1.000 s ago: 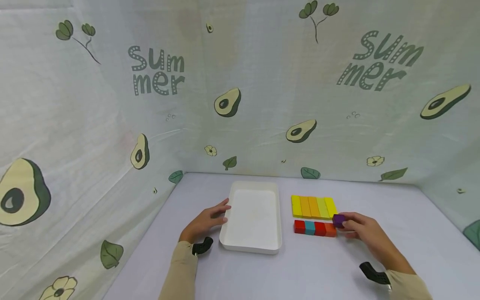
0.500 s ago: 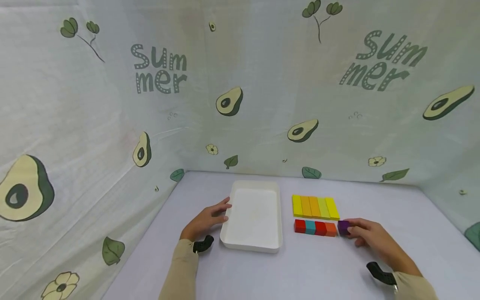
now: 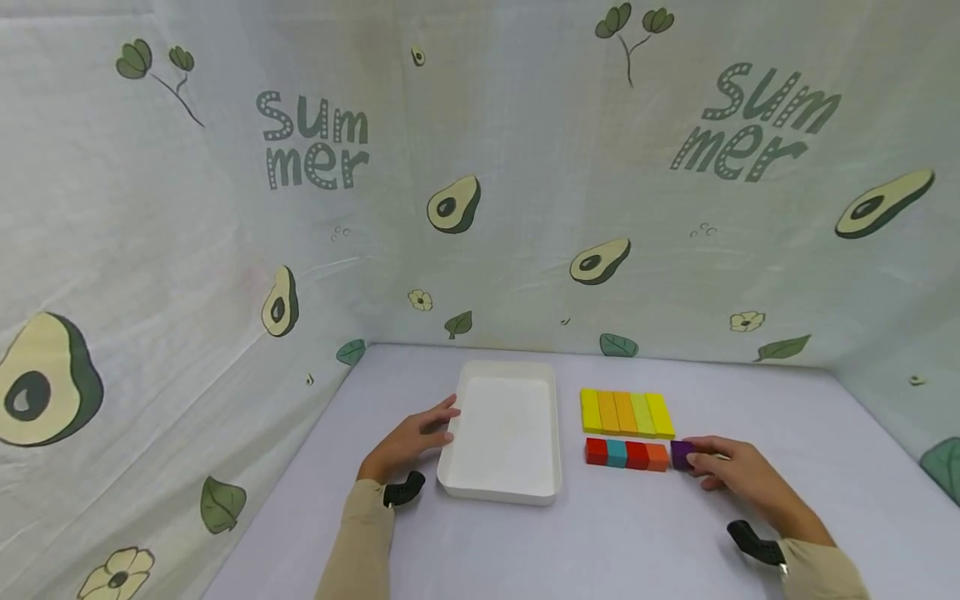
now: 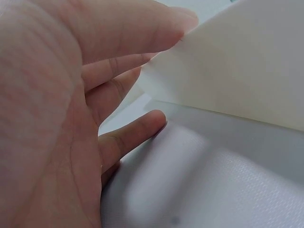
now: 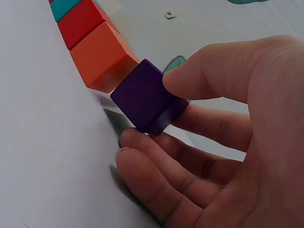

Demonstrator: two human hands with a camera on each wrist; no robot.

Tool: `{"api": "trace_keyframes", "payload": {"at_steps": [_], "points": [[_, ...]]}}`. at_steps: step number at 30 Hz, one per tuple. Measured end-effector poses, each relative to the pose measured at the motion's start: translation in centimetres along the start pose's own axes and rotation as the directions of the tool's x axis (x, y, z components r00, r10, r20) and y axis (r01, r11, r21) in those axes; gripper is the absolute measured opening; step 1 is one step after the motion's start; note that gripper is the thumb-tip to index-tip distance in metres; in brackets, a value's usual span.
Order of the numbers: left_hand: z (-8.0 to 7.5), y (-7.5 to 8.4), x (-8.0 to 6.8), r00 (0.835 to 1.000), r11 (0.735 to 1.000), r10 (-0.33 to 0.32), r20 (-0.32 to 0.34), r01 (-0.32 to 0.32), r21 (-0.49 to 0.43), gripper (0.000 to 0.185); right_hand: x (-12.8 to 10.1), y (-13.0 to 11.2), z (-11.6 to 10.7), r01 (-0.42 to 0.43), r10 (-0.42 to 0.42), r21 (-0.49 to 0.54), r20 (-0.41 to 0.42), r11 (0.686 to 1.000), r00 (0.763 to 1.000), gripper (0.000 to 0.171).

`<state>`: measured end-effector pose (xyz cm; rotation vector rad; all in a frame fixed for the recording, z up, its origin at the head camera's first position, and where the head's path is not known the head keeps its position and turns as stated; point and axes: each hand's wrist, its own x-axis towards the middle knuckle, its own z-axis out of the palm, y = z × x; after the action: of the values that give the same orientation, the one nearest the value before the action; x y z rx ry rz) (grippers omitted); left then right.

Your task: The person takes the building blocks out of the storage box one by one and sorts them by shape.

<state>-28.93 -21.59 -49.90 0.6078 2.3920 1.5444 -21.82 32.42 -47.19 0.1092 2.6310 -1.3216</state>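
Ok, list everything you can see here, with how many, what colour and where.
tray: one, white, on the table left of the blocks.
long blocks: five, yellow to orange, side by side behind the cubes.
cubes: four in a row: red, teal, red, orange.
purple cube: one, at the row's right end beside the orange cube.
table: one, pale grey.
backdrop: pale cloth printed with avocados.
left hand: on the tray's left rim.
right hand: pinches the purple cube.

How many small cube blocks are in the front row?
5: red cube, teal cube, second red cube, orange cube, then the purple cube pinched by the right hand. None looks hidden.
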Motion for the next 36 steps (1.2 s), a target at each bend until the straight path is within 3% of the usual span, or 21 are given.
{"api": "trace_keyframes", "payload": {"at_steps": [10, 28, 36], "points": [[-0.4, 0.3, -0.1, 1.000, 1.000, 0.016, 0.005, -0.016, -0.009, 0.055, -0.1, -0.2, 0.4, 0.012, -0.013, -0.060, -0.020, 0.998, 1.000, 0.068], [-0.3, 0.1, -0.4, 1.000, 1.000, -0.015, -0.026, 0.015, 0.004, 0.055, 0.2, -1.0, 0.8, 0.029, -0.030, -0.146, -0.006, 0.989, 1.000, 0.070], [-0.1, 0.0, -1.4, 0.999, 0.999, -0.047, -0.023, 0.047, 0.002, 0.056, -0.5, -0.6, 1.7, 0.035, -0.033, -0.151, 0.017, 0.988, 0.999, 0.069]]}}
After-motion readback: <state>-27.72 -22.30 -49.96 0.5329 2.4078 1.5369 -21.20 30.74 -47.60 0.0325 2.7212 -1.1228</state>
